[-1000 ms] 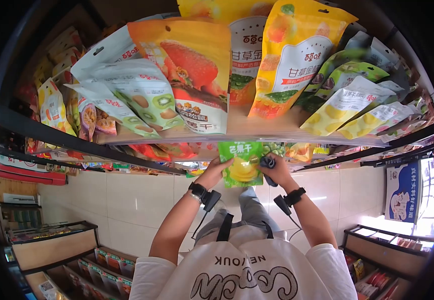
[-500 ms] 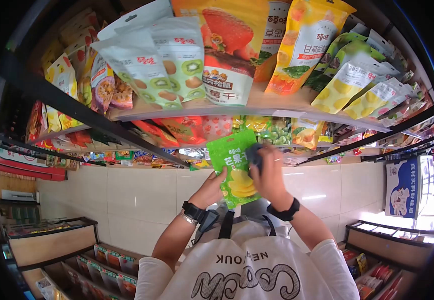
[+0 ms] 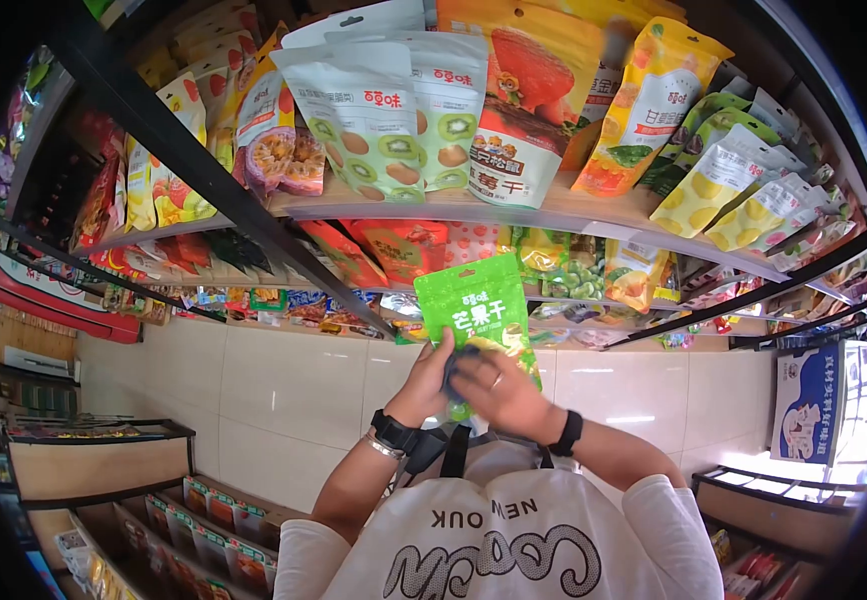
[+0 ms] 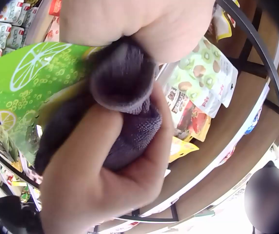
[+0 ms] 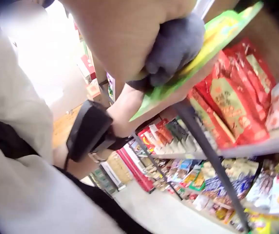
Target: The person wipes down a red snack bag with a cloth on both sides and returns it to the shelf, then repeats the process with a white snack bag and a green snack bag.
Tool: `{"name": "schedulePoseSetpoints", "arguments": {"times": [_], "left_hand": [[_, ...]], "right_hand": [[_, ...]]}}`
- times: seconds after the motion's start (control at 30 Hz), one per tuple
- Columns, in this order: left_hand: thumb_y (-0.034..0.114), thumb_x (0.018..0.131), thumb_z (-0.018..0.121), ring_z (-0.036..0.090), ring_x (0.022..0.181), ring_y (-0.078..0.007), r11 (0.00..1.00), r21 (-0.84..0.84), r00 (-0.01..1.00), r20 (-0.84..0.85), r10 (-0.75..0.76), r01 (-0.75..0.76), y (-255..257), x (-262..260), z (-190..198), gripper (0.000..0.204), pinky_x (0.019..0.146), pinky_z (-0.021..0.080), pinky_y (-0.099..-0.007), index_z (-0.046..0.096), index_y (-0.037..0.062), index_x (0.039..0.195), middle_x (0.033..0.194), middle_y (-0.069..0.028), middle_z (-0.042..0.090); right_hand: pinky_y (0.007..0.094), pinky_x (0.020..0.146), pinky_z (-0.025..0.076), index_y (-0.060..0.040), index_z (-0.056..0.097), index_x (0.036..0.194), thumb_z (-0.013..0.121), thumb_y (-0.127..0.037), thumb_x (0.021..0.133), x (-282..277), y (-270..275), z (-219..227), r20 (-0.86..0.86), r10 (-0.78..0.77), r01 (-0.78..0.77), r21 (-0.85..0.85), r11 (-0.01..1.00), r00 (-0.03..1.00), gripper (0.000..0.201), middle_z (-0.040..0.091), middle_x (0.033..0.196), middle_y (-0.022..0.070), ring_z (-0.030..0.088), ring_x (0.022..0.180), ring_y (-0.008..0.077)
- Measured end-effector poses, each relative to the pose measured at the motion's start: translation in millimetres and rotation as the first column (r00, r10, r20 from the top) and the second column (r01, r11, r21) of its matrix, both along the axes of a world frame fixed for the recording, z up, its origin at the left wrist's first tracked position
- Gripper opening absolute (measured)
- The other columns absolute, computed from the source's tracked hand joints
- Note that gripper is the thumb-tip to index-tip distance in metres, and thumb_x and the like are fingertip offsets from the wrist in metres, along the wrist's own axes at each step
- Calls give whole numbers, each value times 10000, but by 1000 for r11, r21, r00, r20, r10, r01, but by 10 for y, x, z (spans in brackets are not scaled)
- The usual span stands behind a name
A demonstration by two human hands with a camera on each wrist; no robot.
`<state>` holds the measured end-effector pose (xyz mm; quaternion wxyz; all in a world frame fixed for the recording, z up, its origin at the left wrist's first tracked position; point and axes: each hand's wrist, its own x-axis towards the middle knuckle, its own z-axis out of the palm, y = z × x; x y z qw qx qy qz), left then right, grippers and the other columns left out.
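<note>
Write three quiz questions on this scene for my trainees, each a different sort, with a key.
1. True or false: the left hand is clear of the green pouch.
2. Fill the gap: in the head view, the kiwi-printed pouches stand to the ____ of the orange pouch picturing a red fruit.
3. What does the right hand grip? A) the kiwi-printed pouches; B) a dark cloth; C) the orange pouch.

Key: 1. False, it holds it. 2. Left. 3. B.

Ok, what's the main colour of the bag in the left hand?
The bag is mostly bright green; it shows best in the head view.
</note>
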<state>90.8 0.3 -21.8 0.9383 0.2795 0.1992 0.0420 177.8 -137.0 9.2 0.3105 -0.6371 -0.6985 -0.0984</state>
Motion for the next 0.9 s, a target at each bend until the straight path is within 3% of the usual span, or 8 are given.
{"name": "schedulePoseSetpoints", "arguments": {"times": [0.13,0.2,0.33,0.4,0.57,0.7,0.83,0.9], "left_hand": [[275,1006,421,521,1141,-160,989,127,996,30,-79,75,-38,-42,53,364,970,430,-323,439,67,1304,1220,-59,556],[252,1004,431,490,1172,-143,920,386,997,-47,-63,77,-98,-59,-103,360,1000,401,-317,442,62,1309,1233,-49,549],[236,997,451,473,1176,-115,973,229,998,38,-45,35,-160,-57,9,373,1005,390,-311,447,53,1322,1267,-38,522],[242,999,448,482,1171,-116,975,159,985,57,-164,153,-109,-86,40,388,986,408,-306,424,57,1339,1286,-37,504],[308,1018,370,486,1188,-147,974,227,998,64,-19,4,-132,-35,70,413,983,426,-338,396,65,1350,1304,-50,491],[464,998,295,520,1179,-211,997,26,992,103,-78,76,-43,-35,260,525,1015,420,-389,391,79,1341,1296,-95,497],[491,990,298,534,1146,-195,995,18,995,23,-102,102,57,32,109,539,994,432,-377,409,88,1329,1267,-81,515],[496,987,304,537,1129,-180,997,56,998,17,-52,51,20,50,120,534,977,437,-368,435,91,1309,1242,-66,534]], "right_hand": [[454,835,451,-32,604,1046,638,28,602,303,125,247,-184,-419,430,22,903,889,449,542,1145,168,514,958,373],[455,847,448,-47,602,1075,639,14,609,124,148,186,-286,-228,249,39,968,931,471,534,1153,162,502,983,371],[455,849,445,-52,607,1085,617,14,626,205,195,250,-219,-254,278,83,957,942,464,545,1126,162,506,974,374],[459,810,448,-45,619,1063,601,30,625,401,238,389,-197,-503,524,69,849,841,445,554,1078,161,516,954,363],[441,804,460,-25,621,1030,613,41,617,23,183,378,-168,-80,93,71,993,982,419,565,1061,169,525,933,372],[450,826,456,-36,619,1010,638,23,601,382,178,343,-216,-503,524,50,850,837,414,561,1055,142,516,954,351],[447,806,457,-47,617,993,656,13,578,-66,74,170,-151,-96,107,64,992,984,421,553,1075,132,520,957,330],[434,808,457,-53,615,1005,665,5,565,49,60,130,-141,-124,132,53,990,982,447,554,1080,126,520,954,330]]}}
